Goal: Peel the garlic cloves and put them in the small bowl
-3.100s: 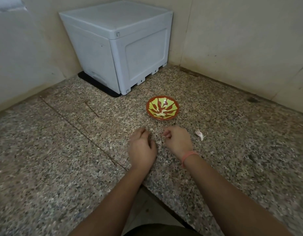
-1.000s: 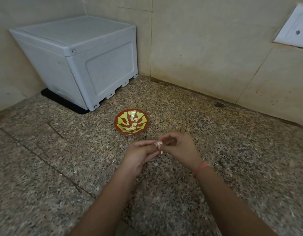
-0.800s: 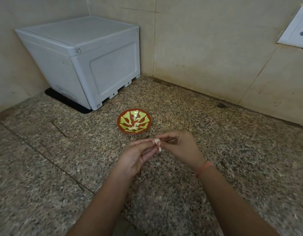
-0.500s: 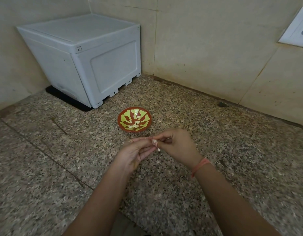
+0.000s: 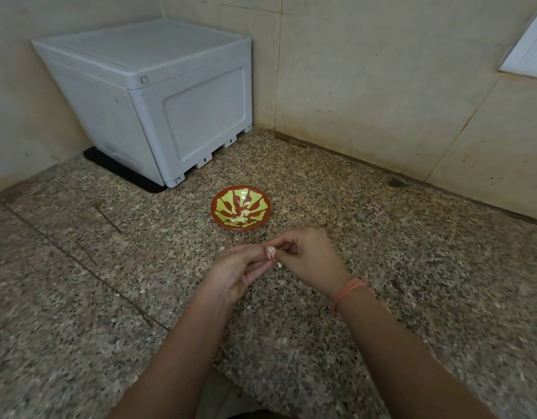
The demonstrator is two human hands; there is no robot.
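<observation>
Garlic (image 5: 270, 253) between left grip (image 5: 234, 270), right grip (image 5: 312, 259)

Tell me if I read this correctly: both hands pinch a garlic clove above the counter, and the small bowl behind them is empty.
Not quite. The small bowl is not empty: the head view shows several pale peeled cloves lying in it. The rest holds: the left hand and the right hand both pinch a garlic clove above the counter, in front of the bowl.
</observation>
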